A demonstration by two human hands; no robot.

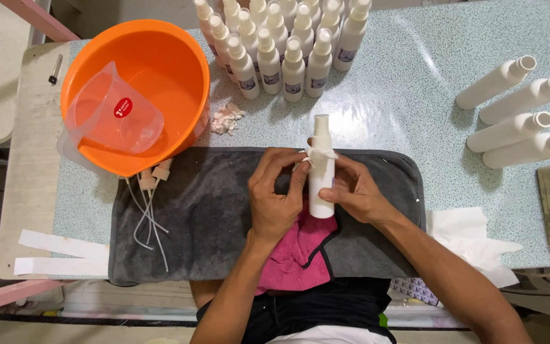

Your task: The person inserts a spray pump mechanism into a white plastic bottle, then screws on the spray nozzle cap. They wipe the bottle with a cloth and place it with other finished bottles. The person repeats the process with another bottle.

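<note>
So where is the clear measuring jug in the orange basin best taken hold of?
By its handle, judging from the view: the clear measuring jug leans against the left wall of the orange basin, handle outward. Come from above left and close the grip round the handle; its smooth body looks harder to hold.

White spray bottle [321, 178], upright, tissue-wrapped neck

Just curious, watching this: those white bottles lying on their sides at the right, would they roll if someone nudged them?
Probably: the four capless bottles are round and lie flat on the smooth speckled tabletop, so a sideways nudge would likely roll them. With open necks they look empty, so probably light.
</note>
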